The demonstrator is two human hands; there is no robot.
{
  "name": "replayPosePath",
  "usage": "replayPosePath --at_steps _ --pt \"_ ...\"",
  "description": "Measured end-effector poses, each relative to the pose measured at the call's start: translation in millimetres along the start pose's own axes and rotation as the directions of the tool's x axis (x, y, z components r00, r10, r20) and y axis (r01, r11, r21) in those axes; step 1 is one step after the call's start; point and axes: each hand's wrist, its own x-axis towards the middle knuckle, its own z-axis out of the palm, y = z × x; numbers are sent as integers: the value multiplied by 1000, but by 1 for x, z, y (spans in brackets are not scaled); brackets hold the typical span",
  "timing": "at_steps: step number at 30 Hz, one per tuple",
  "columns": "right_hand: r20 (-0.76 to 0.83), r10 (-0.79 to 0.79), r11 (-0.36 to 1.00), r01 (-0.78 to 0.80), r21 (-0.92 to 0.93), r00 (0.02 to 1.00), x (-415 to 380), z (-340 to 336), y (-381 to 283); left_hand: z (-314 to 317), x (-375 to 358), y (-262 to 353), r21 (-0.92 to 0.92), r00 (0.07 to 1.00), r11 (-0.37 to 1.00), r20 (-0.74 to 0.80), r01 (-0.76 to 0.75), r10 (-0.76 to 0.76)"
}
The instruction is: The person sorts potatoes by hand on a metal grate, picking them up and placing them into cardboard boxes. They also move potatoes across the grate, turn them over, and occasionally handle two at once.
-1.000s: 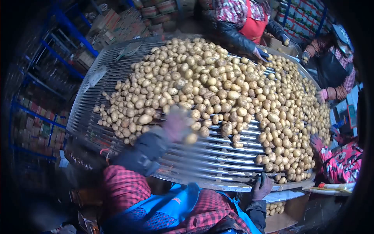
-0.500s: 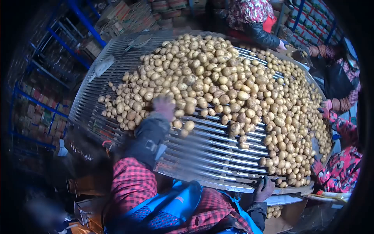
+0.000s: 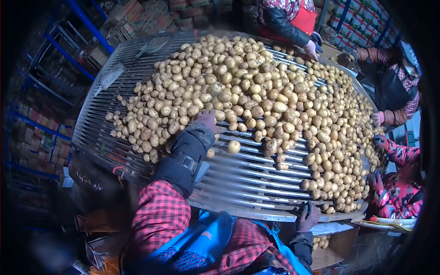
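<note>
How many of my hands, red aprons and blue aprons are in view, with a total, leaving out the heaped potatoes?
Your left hand and right hand: 2
Red apron: 1
Blue apron: 1
Total: 4, potatoes left out

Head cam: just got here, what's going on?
Several people are gathered around a slatted metal table heaped with potatoes. The wearer's left hand is at the near edge of the heap; its grip is hidden. The right hand is at the table's near edge. One loose potato lies apart on the slats. Co-workers are at the far and right sides.
</note>
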Motion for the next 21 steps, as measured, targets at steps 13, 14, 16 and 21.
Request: replayPosePath --at_steps 13,14,16,21 --pt "59 66 997 -63 -47 996 -8 1 10 72 -7 20 -200 965 954 -184 -224 188" --pt "94 94 994 -89 -61 991 -3 4 10 66 -3 24 -140 976 972 -135 -191 173" --pt "104 154 986 -160 51 983 4 6 10 56 -7 27 -18 977 982 -107 -188 185" --pt "416 201 413 -462 785 887 62 9 -80 85 7 -3 -672 971 713 -234 -200 51"
